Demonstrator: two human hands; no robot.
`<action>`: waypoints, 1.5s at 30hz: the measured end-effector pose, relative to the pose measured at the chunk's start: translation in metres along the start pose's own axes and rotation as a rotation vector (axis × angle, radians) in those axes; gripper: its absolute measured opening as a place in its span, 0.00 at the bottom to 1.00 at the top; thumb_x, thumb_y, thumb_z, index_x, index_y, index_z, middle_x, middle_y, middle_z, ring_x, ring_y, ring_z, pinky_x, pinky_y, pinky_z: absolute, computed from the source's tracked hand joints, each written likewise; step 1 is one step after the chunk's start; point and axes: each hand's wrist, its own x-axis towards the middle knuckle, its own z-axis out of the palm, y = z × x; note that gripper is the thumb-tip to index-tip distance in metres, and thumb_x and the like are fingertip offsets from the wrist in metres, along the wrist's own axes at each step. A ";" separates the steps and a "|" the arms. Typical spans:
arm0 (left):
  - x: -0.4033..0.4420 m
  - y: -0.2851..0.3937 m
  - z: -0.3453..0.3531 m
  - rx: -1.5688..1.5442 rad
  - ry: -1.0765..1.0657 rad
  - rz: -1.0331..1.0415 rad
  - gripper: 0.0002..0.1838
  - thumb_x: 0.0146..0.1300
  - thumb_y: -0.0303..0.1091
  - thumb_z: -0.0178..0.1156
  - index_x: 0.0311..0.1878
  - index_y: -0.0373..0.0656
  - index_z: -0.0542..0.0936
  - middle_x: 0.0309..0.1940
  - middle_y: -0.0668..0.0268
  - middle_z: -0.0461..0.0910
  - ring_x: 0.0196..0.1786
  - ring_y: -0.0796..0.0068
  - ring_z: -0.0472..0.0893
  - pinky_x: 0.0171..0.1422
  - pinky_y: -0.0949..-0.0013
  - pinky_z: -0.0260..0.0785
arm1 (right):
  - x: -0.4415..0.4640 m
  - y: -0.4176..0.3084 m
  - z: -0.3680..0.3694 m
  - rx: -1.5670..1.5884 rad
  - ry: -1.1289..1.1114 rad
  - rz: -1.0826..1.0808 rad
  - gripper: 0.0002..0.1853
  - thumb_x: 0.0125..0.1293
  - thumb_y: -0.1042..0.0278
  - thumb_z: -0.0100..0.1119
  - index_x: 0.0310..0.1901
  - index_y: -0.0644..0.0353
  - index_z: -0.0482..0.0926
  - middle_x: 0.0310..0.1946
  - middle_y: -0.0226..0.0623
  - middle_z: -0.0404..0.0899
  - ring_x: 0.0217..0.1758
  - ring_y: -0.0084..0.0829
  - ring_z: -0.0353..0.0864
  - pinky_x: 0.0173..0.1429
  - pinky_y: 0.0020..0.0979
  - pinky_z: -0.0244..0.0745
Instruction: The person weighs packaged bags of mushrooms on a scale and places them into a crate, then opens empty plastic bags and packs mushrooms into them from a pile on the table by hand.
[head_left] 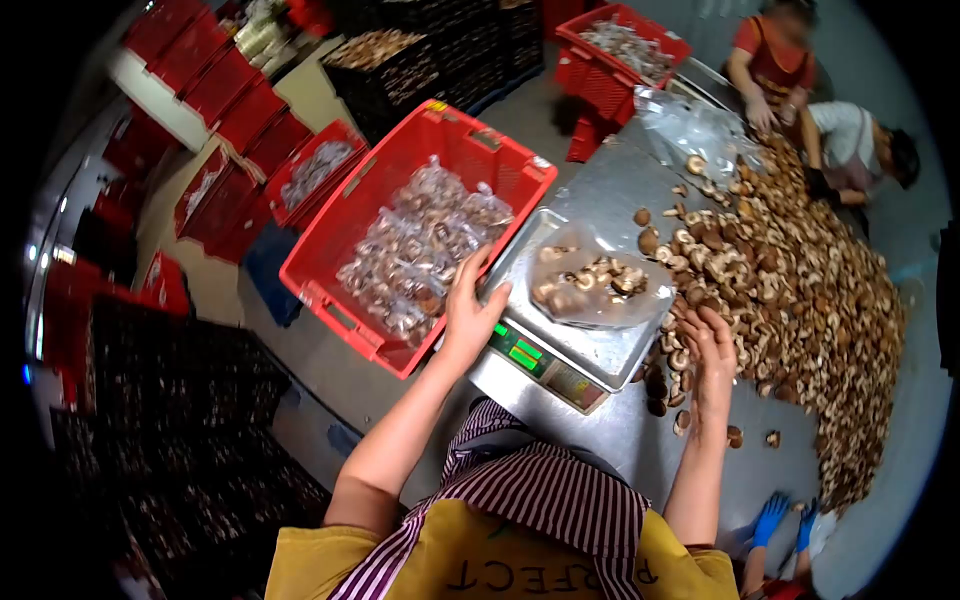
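A clear plastic bag (597,283) with several mushrooms inside lies on the metal pan of a digital scale (595,348), whose display glows green. My left hand (472,312) is at the scale's left edge, beside the red crate, with thumb and fingers apart and nothing seen in it. To the right of the scale, my right hand (711,350) is at the near edge of a large mushroom pile (800,290). Its fingers are loosely curved and apart, and I see nothing held in them.
The red crate (330,232) holds many filled bags. A plastic sheet (690,125) lies at the table's far end. Two people work across the pile; blue-gloved hands (770,520) show at lower right. Dark crates (180,450) stand at left, stacked red crates (215,90) behind.
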 end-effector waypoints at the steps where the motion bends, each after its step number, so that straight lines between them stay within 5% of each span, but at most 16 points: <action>1: 0.009 0.014 -0.003 -0.017 -0.003 0.001 0.29 0.60 0.29 0.63 0.66 0.39 0.68 0.60 0.57 0.73 0.62 0.64 0.74 0.65 0.65 0.65 | 0.000 -0.004 0.001 -0.005 0.010 -0.001 0.20 0.70 0.68 0.53 0.61 0.67 0.70 0.55 0.45 0.76 0.58 0.33 0.76 0.64 0.32 0.69; 8: 0.046 0.035 0.009 -0.047 -0.062 0.096 0.10 0.58 0.29 0.64 0.43 0.40 0.82 0.34 0.65 0.79 0.35 0.76 0.79 0.40 0.72 0.71 | 0.009 0.003 0.008 -0.133 -0.025 0.018 0.21 0.72 0.63 0.53 0.61 0.66 0.70 0.55 0.45 0.76 0.56 0.32 0.77 0.64 0.32 0.70; 14: 0.056 0.043 0.044 0.385 -0.292 0.158 0.28 0.50 0.50 0.69 0.51 0.43 0.81 0.47 0.52 0.76 0.54 0.57 0.74 0.57 0.56 0.68 | 0.028 0.016 0.028 -0.447 -0.079 -0.070 0.15 0.70 0.61 0.57 0.51 0.64 0.76 0.42 0.32 0.77 0.44 0.22 0.72 0.52 0.24 0.68; 17: 0.052 0.034 0.063 0.607 -0.347 0.269 0.27 0.50 0.48 0.68 0.51 0.44 0.81 0.46 0.53 0.76 0.55 0.56 0.73 0.60 0.55 0.64 | 0.034 0.005 0.051 -0.696 -0.049 -0.051 0.14 0.68 0.61 0.59 0.46 0.65 0.78 0.37 0.31 0.78 0.40 0.23 0.71 0.49 0.25 0.67; 19: 0.051 0.036 0.067 0.608 -0.445 0.205 0.22 0.50 0.46 0.69 0.46 0.41 0.85 0.49 0.55 0.76 0.57 0.58 0.71 0.66 0.54 0.58 | 0.050 0.024 0.051 -0.567 -0.075 -0.165 0.12 0.70 0.63 0.57 0.44 0.65 0.78 0.37 0.30 0.79 0.39 0.22 0.72 0.48 0.25 0.67; 22: 0.052 0.033 0.073 0.155 -0.265 0.261 0.12 0.55 0.38 0.64 0.38 0.39 0.84 0.40 0.61 0.82 0.48 0.65 0.78 0.57 0.60 0.67 | 0.038 -0.006 0.063 -0.151 -0.024 -0.062 0.08 0.71 0.69 0.53 0.42 0.65 0.78 0.38 0.30 0.79 0.42 0.22 0.75 0.50 0.25 0.68; 23: 0.054 0.037 0.074 0.155 -0.265 0.270 0.12 0.55 0.38 0.64 0.38 0.39 0.84 0.40 0.61 0.82 0.48 0.65 0.78 0.57 0.60 0.67 | 0.029 -0.016 0.060 -0.260 -0.043 -0.198 0.10 0.72 0.65 0.53 0.44 0.62 0.79 0.39 0.28 0.79 0.40 0.20 0.75 0.44 0.21 0.69; 25: 0.055 0.074 0.050 -0.589 -0.292 -0.074 0.08 0.61 0.32 0.59 0.35 0.37 0.82 0.34 0.64 0.84 0.39 0.73 0.81 0.47 0.68 0.72 | 0.016 -0.028 0.054 -0.250 -0.069 -0.194 0.09 0.73 0.64 0.51 0.41 0.60 0.78 0.39 0.27 0.79 0.40 0.20 0.75 0.46 0.22 0.69; 27: 0.054 0.075 0.049 -0.730 -0.338 -0.106 0.07 0.66 0.28 0.52 0.35 0.37 0.78 0.30 0.63 0.84 0.36 0.78 0.81 0.42 0.72 0.72 | 0.017 -0.016 0.046 -0.344 -0.098 -0.279 0.09 0.74 0.66 0.50 0.39 0.60 0.77 0.37 0.29 0.79 0.42 0.23 0.77 0.50 0.26 0.70; 30: 0.043 0.070 0.068 -0.860 -0.493 -0.157 0.06 0.66 0.27 0.51 0.35 0.39 0.76 0.29 0.64 0.83 0.32 0.75 0.82 0.40 0.73 0.73 | 0.011 -0.011 0.053 -0.240 -0.161 -0.158 0.08 0.72 0.73 0.48 0.38 0.65 0.77 0.38 0.34 0.80 0.42 0.25 0.77 0.53 0.28 0.70; 37: 0.032 0.083 0.081 -0.873 -0.600 -0.318 0.06 0.70 0.32 0.49 0.39 0.40 0.73 0.36 0.64 0.83 0.23 0.82 0.75 0.30 0.77 0.69 | 0.018 -0.010 0.073 -0.056 -0.304 -0.035 0.18 0.72 0.71 0.49 0.61 0.65 0.74 0.60 0.40 0.75 0.40 0.20 0.77 0.47 0.24 0.73; 40: 0.025 0.091 0.085 -0.823 -0.764 -0.269 0.06 0.70 0.31 0.48 0.39 0.41 0.72 0.27 0.70 0.76 0.19 0.81 0.75 0.25 0.76 0.66 | 0.029 -0.004 0.082 -0.035 -0.305 -0.037 0.17 0.73 0.68 0.48 0.59 0.65 0.75 0.58 0.40 0.77 0.39 0.20 0.77 0.48 0.23 0.73; 42: 0.022 0.099 0.084 -0.734 -0.826 -0.259 0.06 0.70 0.32 0.50 0.39 0.41 0.74 0.26 0.72 0.76 0.21 0.83 0.75 0.26 0.77 0.67 | 0.043 0.007 0.079 0.022 -0.470 -0.012 0.15 0.74 0.65 0.48 0.53 0.66 0.78 0.48 0.36 0.81 0.36 0.19 0.75 0.45 0.22 0.71; 45: 0.036 0.061 0.094 -0.825 -0.708 -0.281 0.07 0.69 0.32 0.53 0.39 0.41 0.77 0.27 0.73 0.77 0.25 0.85 0.75 0.30 0.79 0.68 | 0.056 0.010 0.068 -0.179 -0.465 -0.020 0.13 0.74 0.64 0.50 0.46 0.65 0.80 0.36 0.30 0.80 0.35 0.16 0.72 0.41 0.20 0.68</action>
